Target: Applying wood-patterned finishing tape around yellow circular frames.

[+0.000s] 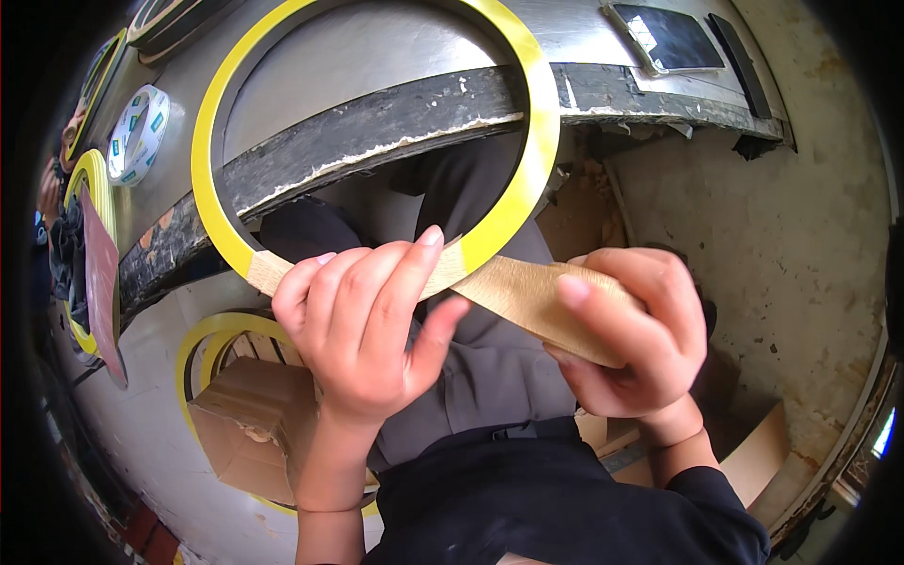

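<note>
A large yellow ring (543, 122) with a dark inner face stands out in front of me, its far part over the table. At its near edge, a short stretch is covered with tan tape. My left hand (363, 325) is closed around this stretch, its thumb pointing right. From the ring, a tan strip of masking-like tape (527, 299) runs to the right, apparently joined to the covered part. My right hand (650, 330) pinches the strip between thumb and curled fingers. Whether a roll sits inside that hand is hidden.
The metal table (377, 56) has a dark, ragged front edge. On it lie a white tape roll (138, 135) and a dark flat device (669, 38). A cardboard box (254, 414) stands by more yellow rings (193, 353) at lower left. Another person's hand (73, 132) shows far left.
</note>
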Demonstrator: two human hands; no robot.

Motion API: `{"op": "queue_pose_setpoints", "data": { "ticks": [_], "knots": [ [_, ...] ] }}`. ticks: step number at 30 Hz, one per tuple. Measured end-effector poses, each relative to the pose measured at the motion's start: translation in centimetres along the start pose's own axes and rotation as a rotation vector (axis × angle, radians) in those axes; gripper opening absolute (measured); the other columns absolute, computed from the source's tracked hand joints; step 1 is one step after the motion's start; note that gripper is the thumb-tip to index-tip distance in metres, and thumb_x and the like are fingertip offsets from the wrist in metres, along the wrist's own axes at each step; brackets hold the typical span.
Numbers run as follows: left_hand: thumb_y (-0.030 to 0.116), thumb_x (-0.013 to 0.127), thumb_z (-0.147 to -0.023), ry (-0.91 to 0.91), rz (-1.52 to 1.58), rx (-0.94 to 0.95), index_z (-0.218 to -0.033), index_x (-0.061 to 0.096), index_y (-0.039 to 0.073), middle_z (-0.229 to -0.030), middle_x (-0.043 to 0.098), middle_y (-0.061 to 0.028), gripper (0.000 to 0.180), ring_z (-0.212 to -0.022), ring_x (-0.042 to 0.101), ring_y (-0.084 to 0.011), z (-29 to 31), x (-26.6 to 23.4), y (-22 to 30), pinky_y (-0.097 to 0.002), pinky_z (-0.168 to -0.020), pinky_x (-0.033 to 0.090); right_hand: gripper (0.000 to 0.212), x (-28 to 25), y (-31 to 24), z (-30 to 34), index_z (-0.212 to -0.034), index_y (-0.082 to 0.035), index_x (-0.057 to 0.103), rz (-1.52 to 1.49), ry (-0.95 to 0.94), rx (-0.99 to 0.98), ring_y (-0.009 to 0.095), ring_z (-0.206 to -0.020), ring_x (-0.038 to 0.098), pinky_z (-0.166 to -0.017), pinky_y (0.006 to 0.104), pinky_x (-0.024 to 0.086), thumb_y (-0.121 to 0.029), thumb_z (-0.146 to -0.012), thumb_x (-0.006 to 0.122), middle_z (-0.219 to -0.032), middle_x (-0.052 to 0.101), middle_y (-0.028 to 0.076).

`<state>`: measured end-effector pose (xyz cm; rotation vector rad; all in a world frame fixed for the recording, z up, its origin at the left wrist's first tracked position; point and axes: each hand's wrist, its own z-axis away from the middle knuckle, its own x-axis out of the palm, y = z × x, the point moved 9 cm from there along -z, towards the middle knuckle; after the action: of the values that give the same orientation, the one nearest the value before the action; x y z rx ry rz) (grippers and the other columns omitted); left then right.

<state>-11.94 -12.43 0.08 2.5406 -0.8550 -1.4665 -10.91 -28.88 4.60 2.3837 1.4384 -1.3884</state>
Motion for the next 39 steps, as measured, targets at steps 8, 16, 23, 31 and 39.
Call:
{"op": "queue_pose_setpoints", "data": {
  "ticks": [8,16,23,31,39],
  "knots": [
    [0.029,0.07,-0.089,0.035,-0.001,-0.041,-0.111,0.072,0.01,-0.097,0.068,-0.0015,0.028,-0.094,0.062,-0.0218,-0.2,0.0,-0.2,-0.0399,-0.1,0.035,0.063,-0.7,-0.9,-4.0,-0.123,-0.004,0.055,-0.032,-0.1,-0.051,0.028,-0.084,0.063,-0.078,0.0381,0.05,-0.014,-0.068,0.084,-0.1,0.068,0.021],
    [0.031,0.077,-0.081,0.226,-0.019,-0.026,-0.098,0.07,0.015,-0.092,0.067,0.0024,0.025,-0.093,0.062,-0.018,0.2,0.1,-0.5,-0.0383,-0.098,0.034,0.054,2.8,-0.5,-6.8,-0.115,0.005,0.057,-0.119,-0.004,-0.29,0.024,-0.079,0.064,-0.075,0.033,0.051,0.002,-0.067,0.081,-0.095,0.067,0.016],
    [0.026,0.08,-0.08,0.327,0.058,0.003,-0.101,0.06,0.012,-0.094,0.069,-0.0001,0.032,-0.095,0.064,-0.0211,0.7,0.0,-0.6,-0.0406,-0.099,0.033,0.033,4.7,-0.6,-8.2,-0.094,0.001,0.066,-0.08,-0.089,-0.168,0.027,-0.074,0.064,-0.066,0.0326,0.051,-0.002,-0.065,0.081,-0.088,0.067,0.011],
    [0.022,0.084,-0.078,0.3,0.059,0.04,-0.108,0.051,0.014,-0.093,0.07,0.0004,0.045,-0.095,0.065,-0.0204,1.1,0.2,-0.6,-0.0403,-0.101,0.032,0.033,4.3,0.6,-8.4,-0.103,0.005,0.065,-0.287,-0.142,-0.123,0.018,-0.081,0.068,-0.069,0.0282,0.054,-0.004,-0.075,0.08,-0.094,0.069,0.013],
    [0.022,0.083,-0.081,0.31,0.019,0.046,-0.106,0.051,0.013,-0.092,0.071,-0.0019,0.042,-0.094,0.065,-0.0213,1.1,0.2,-0.4,-0.041,-0.101,0.033,0.025,6.6,0.5,-8.6,-0.092,-0.001,0.067,-0.235,-0.156,-0.165,0.025,-0.072,0.063,-0.064,0.0337,0.05,-0.007,-0.072,0.081,-0.084,0.067,0.009]
  ]
}}
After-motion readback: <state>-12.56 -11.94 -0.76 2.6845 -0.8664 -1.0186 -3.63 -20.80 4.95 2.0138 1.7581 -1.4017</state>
